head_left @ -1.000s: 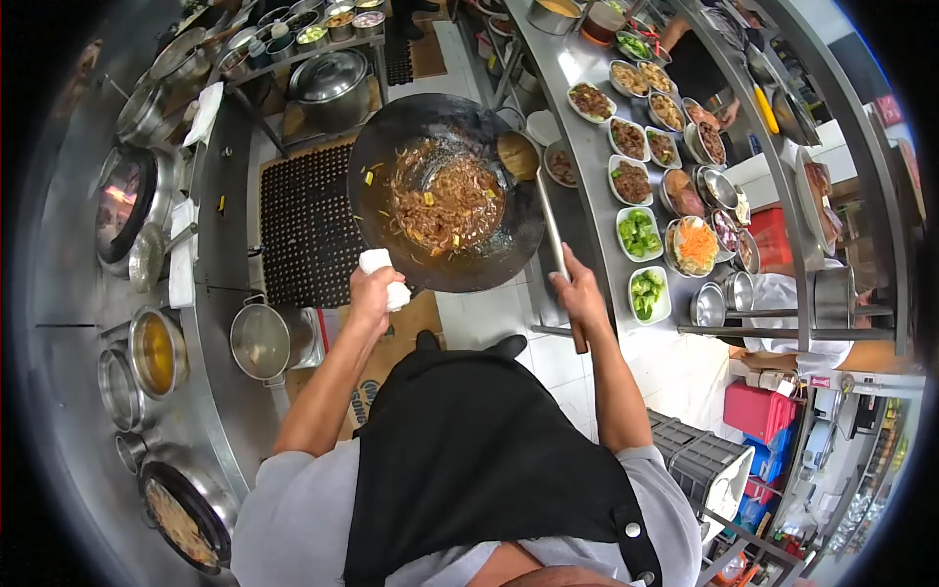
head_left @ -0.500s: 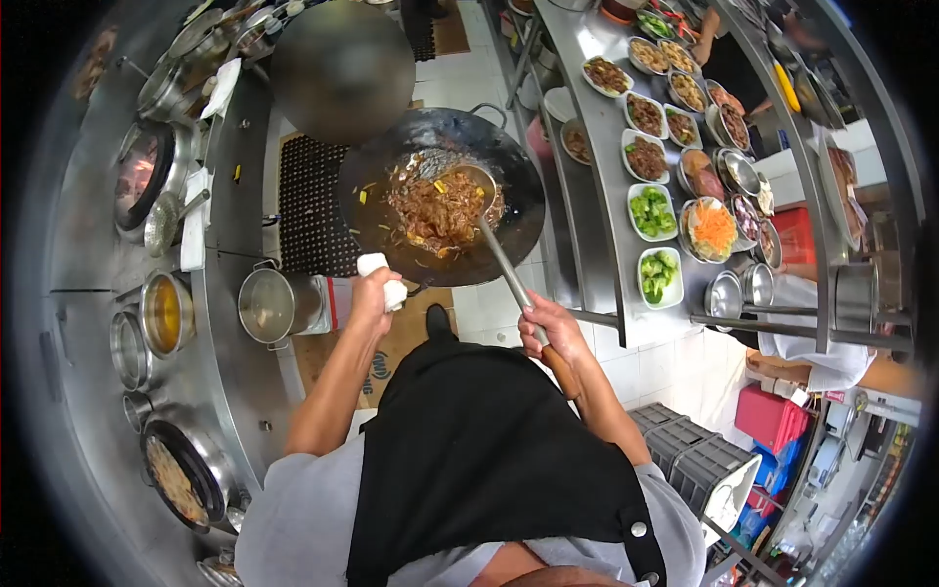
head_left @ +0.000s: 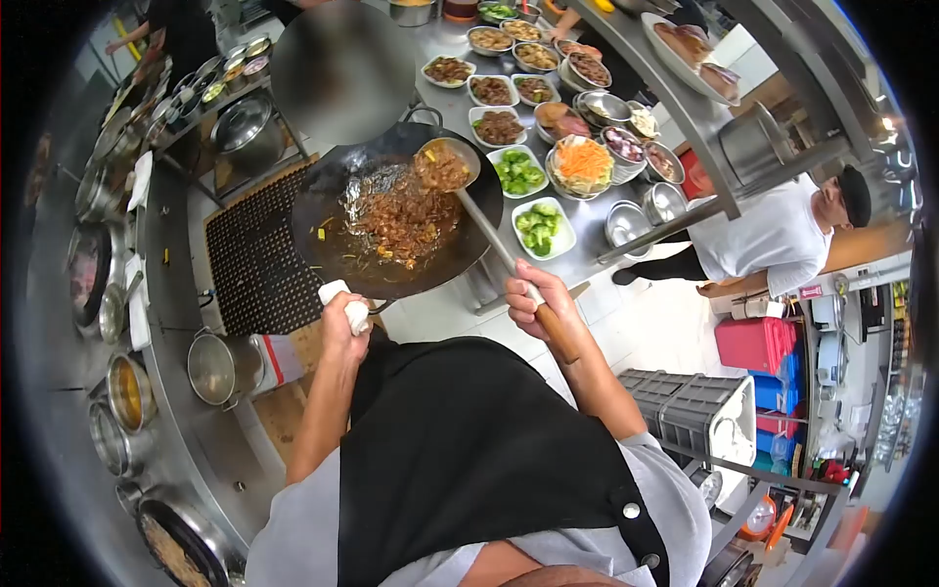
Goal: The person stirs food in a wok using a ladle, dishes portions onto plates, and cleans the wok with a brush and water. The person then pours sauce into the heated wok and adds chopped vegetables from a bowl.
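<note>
My left hand [head_left: 344,330] is closed round a folded white cloth [head_left: 335,292], at the near rim of a large black wok [head_left: 311,220]. How the cloth meets the wok's near handle is hidden. Saucy brown shredded meat [head_left: 396,220] with bits of green and yellow lies in the wok. My right hand [head_left: 540,301] grips the wooden handle of a long steel ladle [head_left: 486,227]. Its bowl, full of the same meat, is over the wok's far right side. Right beside the wok, on the steel counter, are white dishes of meat [head_left: 497,127] and broccoli [head_left: 538,230].
Bowls of shredded carrot [head_left: 580,161] and other food crowd the counter, under a steel shelf [head_left: 665,230]. A person in a white shirt [head_left: 768,235] stands at right. Grey crates [head_left: 675,406] sit near my right elbow. Pots [head_left: 210,367] line the left.
My view has turned to the right, and the wok now sits close beside the counter's dishes. The ladle, earlier down in the meat, is now raised with a heaped load.
</note>
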`<control>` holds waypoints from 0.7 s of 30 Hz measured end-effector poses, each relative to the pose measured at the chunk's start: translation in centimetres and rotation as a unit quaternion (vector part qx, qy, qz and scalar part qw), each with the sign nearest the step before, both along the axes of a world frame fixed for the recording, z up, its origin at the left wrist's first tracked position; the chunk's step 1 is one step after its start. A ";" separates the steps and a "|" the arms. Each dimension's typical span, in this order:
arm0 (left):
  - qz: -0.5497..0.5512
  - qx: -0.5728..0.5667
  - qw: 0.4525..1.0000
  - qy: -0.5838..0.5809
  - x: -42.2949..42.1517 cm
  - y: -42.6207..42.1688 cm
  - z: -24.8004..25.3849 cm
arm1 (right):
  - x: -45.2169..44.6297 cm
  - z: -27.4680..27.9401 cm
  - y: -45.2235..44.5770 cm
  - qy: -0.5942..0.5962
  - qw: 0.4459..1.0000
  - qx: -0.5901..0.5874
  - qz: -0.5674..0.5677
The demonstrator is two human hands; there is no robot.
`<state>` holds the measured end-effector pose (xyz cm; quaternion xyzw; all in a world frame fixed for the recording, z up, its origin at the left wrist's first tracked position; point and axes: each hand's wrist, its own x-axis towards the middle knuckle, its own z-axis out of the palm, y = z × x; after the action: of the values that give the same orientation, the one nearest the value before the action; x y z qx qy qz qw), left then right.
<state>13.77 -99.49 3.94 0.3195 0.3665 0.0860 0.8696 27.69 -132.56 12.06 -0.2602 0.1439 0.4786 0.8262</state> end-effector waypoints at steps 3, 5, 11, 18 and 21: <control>0.014 -0.004 1.000 0.004 1.2 -1.0 1.4 | 1.2 1.2 -3.3 -0.057 0.998 0.018 -0.029; 0.020 0.003 1.000 0.018 1.4 -1.2 1.2 | 1.5 3.9 -4.4 -0.118 0.989 -0.076 -0.044; 0.029 0.043 0.999 0.018 0.9 -0.3 0.1 | 5.1 0.0 -7.0 -0.241 0.932 -0.267 -0.047; 0.079 0.068 0.993 0.058 -0.5 1.0 -1.7 | 7.0 -4.2 -6.0 -0.304 0.861 -0.405 -0.042; 0.063 0.055 0.995 0.055 -1.1 1.2 -0.8 | 7.1 -4.3 -5.7 -0.332 0.839 -0.429 -0.042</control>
<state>12.68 -98.26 3.15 0.3474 0.4276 0.1429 0.8223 34.75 -138.26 7.75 -0.7258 0.0632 0.2187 0.6491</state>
